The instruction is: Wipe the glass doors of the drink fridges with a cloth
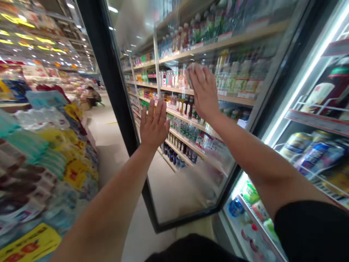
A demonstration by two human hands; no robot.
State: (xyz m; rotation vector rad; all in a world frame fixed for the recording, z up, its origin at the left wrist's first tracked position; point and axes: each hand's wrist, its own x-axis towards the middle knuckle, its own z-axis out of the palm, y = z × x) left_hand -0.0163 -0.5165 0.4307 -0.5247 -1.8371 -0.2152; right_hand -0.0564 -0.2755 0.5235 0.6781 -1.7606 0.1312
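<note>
The glass door (pixel 188 189) of a drink cooler stands swung open in front of me, in a black frame. My left hand (pixel 154 125) lies against the glass near the frame's left side, fingers stretched and spread, holding nothing. Higher and further right, my right hand (pixel 204 89) presses a pale cloth (pixel 190 78) to the pane. Most of the cloth is hidden under the fingers, and only an edge shows along their left side. Shelves of bottles show in the glass behind both hands.
At right are the lit cooler shelves (pixel 321 122) with cans (pixel 313 158) and bottles. Stacked packaged goods (pixel 51 145) with yellow signs line the left, beside a pale floor aisle (pixel 109 138). Further back, a person (pixel 94 95) is low down by some boxes.
</note>
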